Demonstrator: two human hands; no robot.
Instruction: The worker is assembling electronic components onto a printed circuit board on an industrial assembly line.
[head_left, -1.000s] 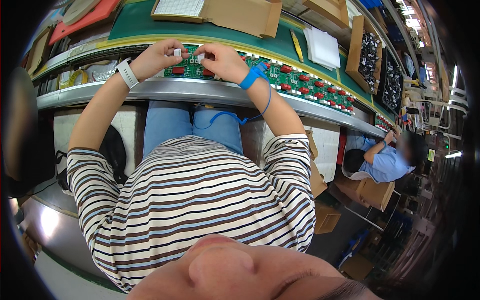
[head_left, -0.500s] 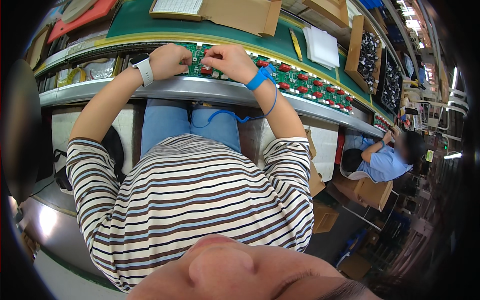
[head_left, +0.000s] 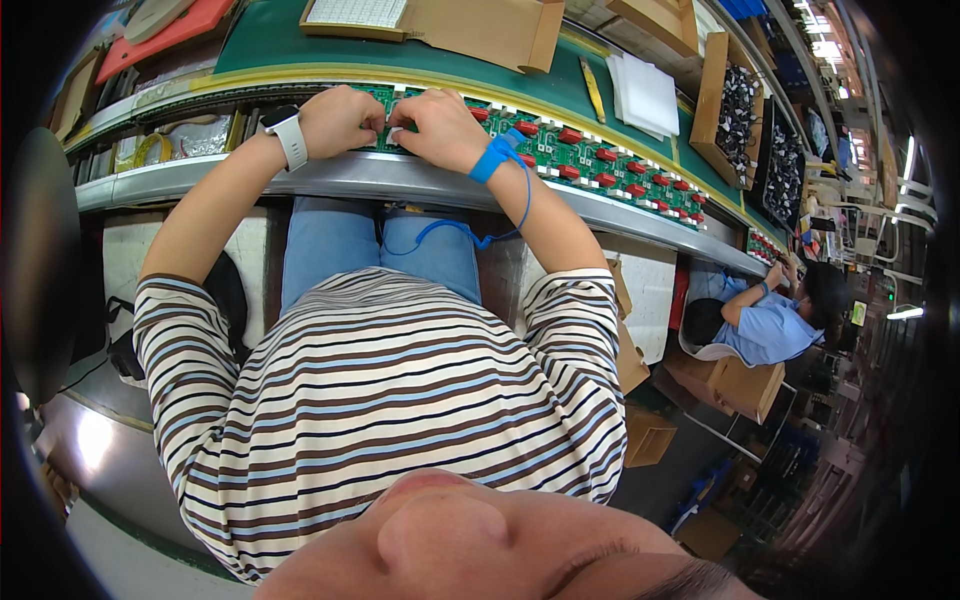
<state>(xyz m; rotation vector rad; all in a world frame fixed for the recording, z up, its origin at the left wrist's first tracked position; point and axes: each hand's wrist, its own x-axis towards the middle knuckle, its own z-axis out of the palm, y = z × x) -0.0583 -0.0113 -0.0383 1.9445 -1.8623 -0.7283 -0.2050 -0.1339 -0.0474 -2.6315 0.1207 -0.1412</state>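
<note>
A row of green circuit boards [head_left: 585,156] with red and white components lies along the bench edge in front of me. My left hand [head_left: 340,122], with a white watch at its wrist, rests over the row's left end. Its fingers are curled and closed, and what they may hold is hidden. Beside it, my right hand [head_left: 436,127] reaches over the boards with fingers bent together, near the left fingertips. A small white piece shows at the right fingertips; I cannot tell whether it is held. A blue wrist strap [head_left: 493,158] with a coiled cord circles my right wrist.
A metal rail [head_left: 620,212] borders the bench. Beyond lie an opened cardboard box [head_left: 490,35], a yellow-handled tool [head_left: 591,88] and white foam sheets [head_left: 642,95]. At right stands a carton of dark parts [head_left: 735,110]. A co-worker [head_left: 770,325] sits further right.
My right hand has moved left, closer to my left hand, covering red components that showed before. My left hand has stayed nearly in place.
</note>
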